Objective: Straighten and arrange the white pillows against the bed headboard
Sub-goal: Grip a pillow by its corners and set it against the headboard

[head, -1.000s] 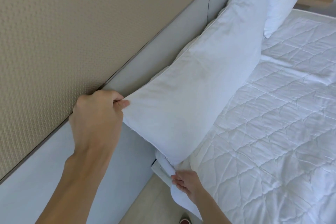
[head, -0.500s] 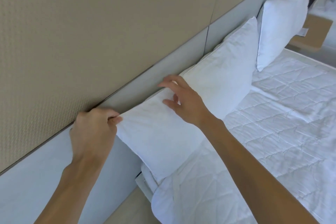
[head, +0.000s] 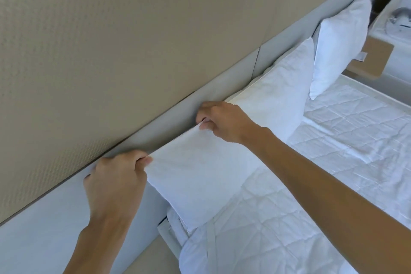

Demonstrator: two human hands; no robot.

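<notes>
A white pillow (head: 200, 169) leans against the grey headboard (head: 173, 118) at the near corner of the bed. My left hand (head: 115, 180) pinches its near top corner. My right hand (head: 224, 122) grips its top edge farther along, fingers curled over the fabric, and the edge is pulled taut between the two hands. A second white pillow (head: 340, 44) stands upright against the headboard farther away. Part of the near pillow (head: 280, 95) shows beyond my right hand.
A white quilted mattress cover (head: 333, 162) spreads to the right. A beige textured wall panel (head: 111, 40) rises above the headboard. Beyond the far pillow stands a tan nightstand (head: 371, 60), with another bed's edge behind it. The floor strip (head: 155, 260) shows below the bed corner.
My right hand moved from the bottom corner of the pillow up to its top edge and closed on it. My left hand kept its corner grip. The view shifted to show more of the far pillow.
</notes>
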